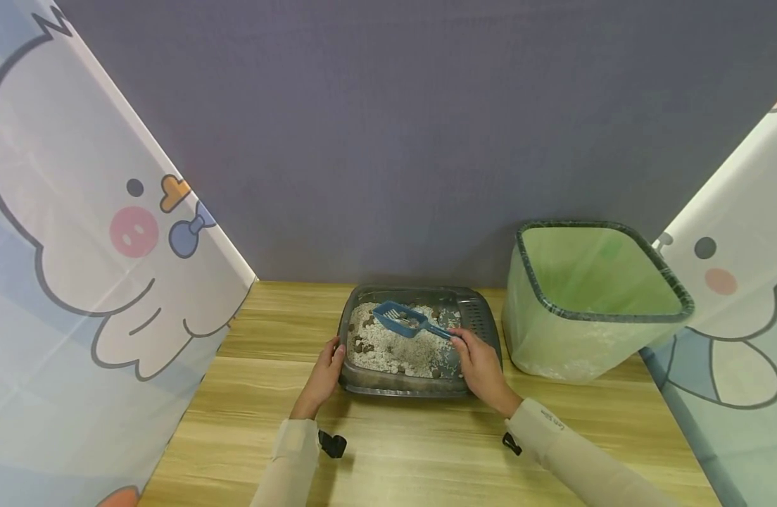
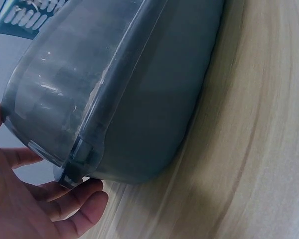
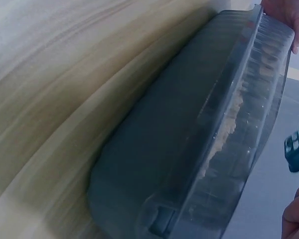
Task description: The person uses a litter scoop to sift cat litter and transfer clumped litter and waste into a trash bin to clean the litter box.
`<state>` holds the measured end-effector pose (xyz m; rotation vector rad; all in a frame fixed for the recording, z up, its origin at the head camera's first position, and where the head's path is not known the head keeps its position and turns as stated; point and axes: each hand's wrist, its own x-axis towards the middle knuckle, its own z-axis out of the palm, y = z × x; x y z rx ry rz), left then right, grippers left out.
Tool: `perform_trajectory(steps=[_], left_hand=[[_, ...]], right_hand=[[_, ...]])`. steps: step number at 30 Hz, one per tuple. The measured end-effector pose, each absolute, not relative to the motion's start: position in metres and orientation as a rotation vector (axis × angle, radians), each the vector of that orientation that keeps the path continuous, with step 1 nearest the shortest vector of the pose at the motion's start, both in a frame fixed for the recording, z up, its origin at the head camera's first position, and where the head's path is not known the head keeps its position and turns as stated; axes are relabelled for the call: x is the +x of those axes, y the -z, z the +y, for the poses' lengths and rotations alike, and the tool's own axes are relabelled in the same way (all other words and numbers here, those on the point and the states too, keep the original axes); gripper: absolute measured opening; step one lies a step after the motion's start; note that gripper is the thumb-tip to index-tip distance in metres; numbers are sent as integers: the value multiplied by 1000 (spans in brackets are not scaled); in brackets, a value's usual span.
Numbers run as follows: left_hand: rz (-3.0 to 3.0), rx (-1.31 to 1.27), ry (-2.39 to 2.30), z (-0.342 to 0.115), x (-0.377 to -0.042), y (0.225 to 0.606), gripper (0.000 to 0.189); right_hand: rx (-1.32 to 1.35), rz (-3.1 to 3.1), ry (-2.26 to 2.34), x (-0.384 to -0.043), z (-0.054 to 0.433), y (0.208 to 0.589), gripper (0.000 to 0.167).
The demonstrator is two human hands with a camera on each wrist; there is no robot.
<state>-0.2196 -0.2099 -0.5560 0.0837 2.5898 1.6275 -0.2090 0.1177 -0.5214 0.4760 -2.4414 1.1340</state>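
Note:
On the wooden table stands a dark grey litter box [image 1: 401, 384] with a see-through rim, holding pale litter [image 1: 395, 355] and several brown clumps. My left hand [image 1: 326, 371] grips its left edge; in the left wrist view the fingers [image 2: 72, 204] curl under the rim, the thumb on the upper edge. My right hand [image 1: 480, 365] holds the handle of a blue slotted litter scoop [image 1: 398, 319] above the litter. A little litter and something brown lie in the scoop. In the right wrist view only part of the right hand [image 3: 296, 214] and the scoop show.
A pale green bin [image 1: 572, 345] with a clear liner and dark rim stands right of the litter box. Behind the table [image 1: 401, 451] hangs a grey backdrop [image 1: 376, 141], with cartoon-printed cloths [image 1: 65, 211] at the sides.

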Motion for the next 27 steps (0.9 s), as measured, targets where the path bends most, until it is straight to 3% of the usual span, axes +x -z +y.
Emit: perform_trajectory(steps=[22,27], left_hand=[[2580,69,-1635,-210,-219,556,63],[2578,70,-1641,-210,-219,555,62]], right_hand=[[443,-2321,-1142,-204,121,524,25],[462,-2237,-1203,-199,119,505,25]])
